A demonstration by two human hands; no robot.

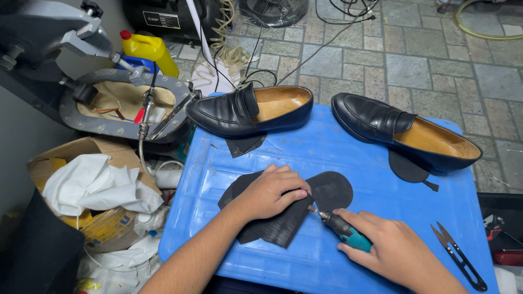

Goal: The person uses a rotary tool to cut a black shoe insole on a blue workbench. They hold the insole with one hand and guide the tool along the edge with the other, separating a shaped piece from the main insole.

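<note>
At the far left a box [81, 185] stuffed with white rags crowds the edge of the blue table [338, 152], so an elbow has little room to swing that way. The left hand [271, 191] lies flat, fingers curled, pressing the black sole [283, 209] onto the table near its front middle; if that press slackens, the sole could skid or lift. The right hand [395, 251] is closed around a teal rotary tool [342, 228] whose tip touches the sole just beside the left fingers [294, 195], so a slip could likely nick them. 2 black shoes [250, 111] rest along the far edge, and snips [457, 256] lie near the right edge, leaving open table between.
</note>
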